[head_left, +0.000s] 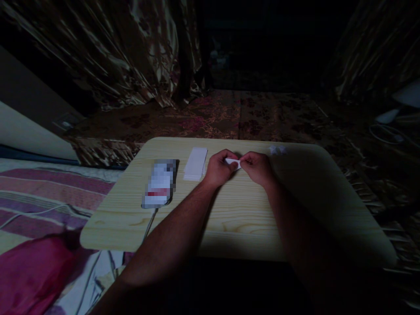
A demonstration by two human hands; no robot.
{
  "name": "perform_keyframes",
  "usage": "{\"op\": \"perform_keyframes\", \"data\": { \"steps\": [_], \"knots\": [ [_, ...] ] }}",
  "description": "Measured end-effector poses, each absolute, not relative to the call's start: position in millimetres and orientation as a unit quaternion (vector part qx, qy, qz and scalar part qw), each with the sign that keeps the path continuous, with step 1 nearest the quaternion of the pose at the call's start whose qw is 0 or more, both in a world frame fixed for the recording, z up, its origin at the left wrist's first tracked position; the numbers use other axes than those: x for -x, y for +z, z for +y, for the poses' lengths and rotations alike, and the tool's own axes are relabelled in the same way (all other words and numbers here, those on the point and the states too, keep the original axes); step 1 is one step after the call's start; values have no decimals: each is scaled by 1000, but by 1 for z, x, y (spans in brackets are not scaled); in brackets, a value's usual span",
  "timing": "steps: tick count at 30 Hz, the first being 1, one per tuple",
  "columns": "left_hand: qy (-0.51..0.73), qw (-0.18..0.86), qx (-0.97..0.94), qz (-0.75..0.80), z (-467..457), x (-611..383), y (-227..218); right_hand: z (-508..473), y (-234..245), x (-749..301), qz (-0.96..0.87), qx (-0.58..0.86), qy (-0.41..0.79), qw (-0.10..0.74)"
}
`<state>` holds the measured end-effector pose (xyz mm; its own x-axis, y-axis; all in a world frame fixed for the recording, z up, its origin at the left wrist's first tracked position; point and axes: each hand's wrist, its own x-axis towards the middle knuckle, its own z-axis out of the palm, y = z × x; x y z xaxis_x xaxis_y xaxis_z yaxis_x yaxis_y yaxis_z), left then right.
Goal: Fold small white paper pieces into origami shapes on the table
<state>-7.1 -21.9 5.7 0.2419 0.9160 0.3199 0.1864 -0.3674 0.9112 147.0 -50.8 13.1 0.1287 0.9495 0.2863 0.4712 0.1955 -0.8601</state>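
Both my hands meet over the far middle of a pale wooden table (229,218). My left hand (219,168) and my right hand (257,167) are closed in pinches on a small white piece of paper (233,163) held between them. A stack of white paper strips (196,163) lies just left of my left hand. Small white folded pieces (277,150) sit near the table's far edge, right of my right hand.
A phone (159,183) with a cable lies on the table's left part. Patterned dark carpet (249,116) and curtains (138,52) fill the background. Striped bedding (42,192) and a red cloth (36,271) lie at the left.
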Motion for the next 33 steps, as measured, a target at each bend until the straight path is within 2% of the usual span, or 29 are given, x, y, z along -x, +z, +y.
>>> {"op": "perform_keyframes", "data": {
  "steps": [33],
  "knots": [
    [469,399,-657,436,-22,7,11,-48,10,-148,-582,597,256,490]
  ]
}}
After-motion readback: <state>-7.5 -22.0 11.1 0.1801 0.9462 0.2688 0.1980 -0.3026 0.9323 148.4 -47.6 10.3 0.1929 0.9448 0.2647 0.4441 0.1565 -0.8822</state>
